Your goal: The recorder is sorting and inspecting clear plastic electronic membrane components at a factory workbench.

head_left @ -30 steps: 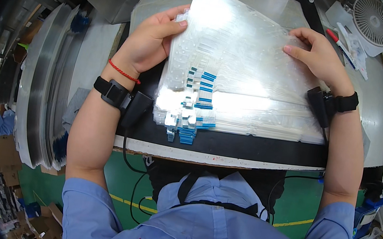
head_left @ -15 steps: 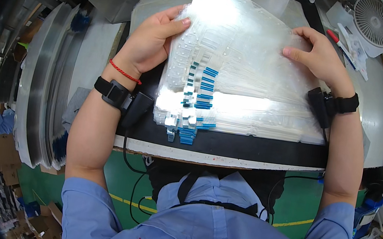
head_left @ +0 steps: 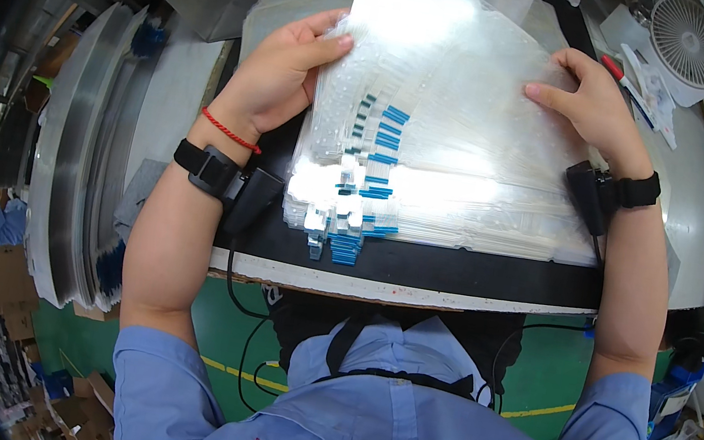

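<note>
Gripping the clear plastic sheets (head_left: 481, 102) by two sides, the left hand (head_left: 294, 63) and right hand (head_left: 590, 99) stand well apart, both clamped on the fanned pile, which lies at 12 o'clock from the person (head_left: 376, 417). From the pile's middle, the left hand sits between 9 and 10 o'clock, the right at 2; each thumb presses on top, while some fingers are hidden. Blue-tipped tabs (head_left: 386, 143) run in rows toward 8 o'clock, the lowest jutting over a black mat (head_left: 472, 273) at 7. Beyond the right hand, toward 2 o'clock, are a red marker (head_left: 612, 69) and a white fan (head_left: 689, 40).
</note>
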